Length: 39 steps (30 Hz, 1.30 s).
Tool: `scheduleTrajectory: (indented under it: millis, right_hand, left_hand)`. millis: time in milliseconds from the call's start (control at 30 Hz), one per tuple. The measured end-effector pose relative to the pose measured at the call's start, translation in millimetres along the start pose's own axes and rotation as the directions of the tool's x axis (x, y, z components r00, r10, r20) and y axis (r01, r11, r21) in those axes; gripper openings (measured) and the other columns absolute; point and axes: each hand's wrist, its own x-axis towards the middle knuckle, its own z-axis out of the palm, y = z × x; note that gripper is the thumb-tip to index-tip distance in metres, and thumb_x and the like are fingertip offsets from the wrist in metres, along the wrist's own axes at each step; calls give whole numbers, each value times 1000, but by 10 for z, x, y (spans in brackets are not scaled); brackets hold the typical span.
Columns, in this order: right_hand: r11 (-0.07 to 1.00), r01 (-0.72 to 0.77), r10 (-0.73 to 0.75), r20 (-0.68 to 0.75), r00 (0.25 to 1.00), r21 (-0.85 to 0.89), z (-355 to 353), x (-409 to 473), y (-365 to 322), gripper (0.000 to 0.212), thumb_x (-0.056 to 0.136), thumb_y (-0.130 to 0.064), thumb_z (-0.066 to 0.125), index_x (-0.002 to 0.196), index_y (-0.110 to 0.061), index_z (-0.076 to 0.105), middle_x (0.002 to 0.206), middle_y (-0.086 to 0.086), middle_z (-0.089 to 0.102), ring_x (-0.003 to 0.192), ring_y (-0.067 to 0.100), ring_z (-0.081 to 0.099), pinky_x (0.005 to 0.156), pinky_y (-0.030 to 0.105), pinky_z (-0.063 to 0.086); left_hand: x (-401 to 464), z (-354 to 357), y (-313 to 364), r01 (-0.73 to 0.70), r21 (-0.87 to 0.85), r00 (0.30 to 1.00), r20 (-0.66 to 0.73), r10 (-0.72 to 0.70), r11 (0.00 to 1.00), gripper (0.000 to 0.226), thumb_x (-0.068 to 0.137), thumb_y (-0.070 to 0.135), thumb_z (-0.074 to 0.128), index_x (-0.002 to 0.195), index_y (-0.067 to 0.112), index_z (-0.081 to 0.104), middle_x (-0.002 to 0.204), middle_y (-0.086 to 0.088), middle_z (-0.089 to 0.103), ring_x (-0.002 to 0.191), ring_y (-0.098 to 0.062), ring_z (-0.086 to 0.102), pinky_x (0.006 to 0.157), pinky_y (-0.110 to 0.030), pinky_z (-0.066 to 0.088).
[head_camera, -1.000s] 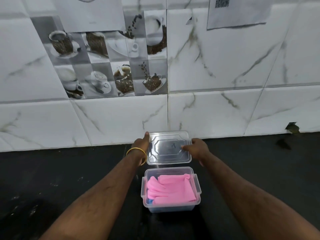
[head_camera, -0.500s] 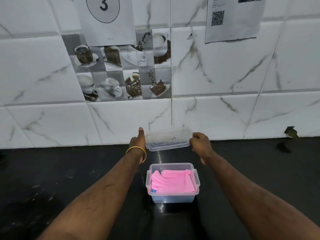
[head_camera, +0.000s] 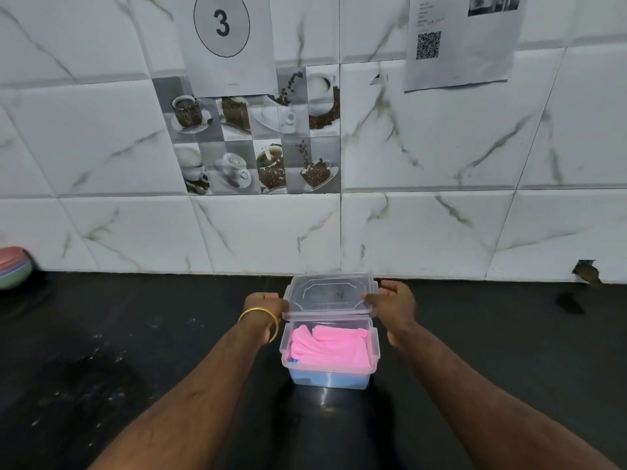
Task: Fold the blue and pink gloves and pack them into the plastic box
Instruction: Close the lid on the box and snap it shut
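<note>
Now we held the lid [head_camera: 329,295] by its two short ends, the left hand [head_camera: 266,305] curled round one end and the right hand [head_camera: 393,301] round the other, thumb on top. Half a second before, the lid had been higher and farther back from the box [head_camera: 328,368], seen almost edge-on; by this moment we had brought it down and toward us, so that its near edge hung just above the box's far rim, its top face tilted toward the camera. Whether it already touched that rim we could not tell.

The box stood on the black counter [head_camera: 135,368], between our forearms. Inside it the folded pink gloves [head_camera: 329,346] lay on top, filling most of the opening. Under them, blue showed through the clear wall, which we took for the blue gloves [head_camera: 327,379].

So, in our judgement, the folding and packing were done, and only the closing remained: the lid needed to come forward over the box, square to the rim, and be pressed down.

Far left of the box, bowls [head_camera: 13,268] sat against the tiled wall [head_camera: 441,215].
</note>
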Motion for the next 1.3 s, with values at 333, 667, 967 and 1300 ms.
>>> scheduleTrajectory:
  millis: [333, 667, 967, 1300]
  right_hand:
    - [860, 118, -107, 51, 993, -496, -16, -215, 566, 15, 85, -26, 65, 86, -12, 71, 87, 6, 71, 78, 21, 64, 65, 28, 48]
    - [727, 70, -91, 5, 996, -683, -73, -309, 771, 31, 87, -37, 59, 87, -10, 73, 95, 13, 68, 88, 31, 65, 79, 37, 53]
    - [682, 43, -114, -47, 992, -730, 76, -351, 764, 49, 89, -28, 56, 134, -8, 52, 134, 16, 53, 119, 34, 55, 99, 43, 45]
    - [154, 495, -205, 462, 863, -855, 389, -103, 768, 69, 96, -59, 30, 156, -30, 11, 166, 0, 4, 153, 25, 0, 122, 44, 10]
  left_hand:
    - [-206, -53, -377, -129, 563, 989, 7, 151, 816, 7, 76, 8, 68, 81, 8, 73, 84, -12, 71, 80, -26, 67, 79, -36, 59]
    - [-127, -110, -590, -275, 670, 961, 163, 225, 689, 15, 75, 22, 69, 85, 10, 70, 93, -11, 73, 87, -26, 67, 77, -29, 53]
    - [8, -115, -677, -491, 737, 871, 410, 270, 464, 75, 77, 61, 57, 137, 20, 42, 148, -11, 39, 131, -31, 44, 107, -44, 40]
    - [107, 341, -647, -806, 589, 565, 792, 231, -49, 129, 58, 97, 22, 153, 14, -3, 162, -8, -10, 149, -28, -13, 120, -53, 3]
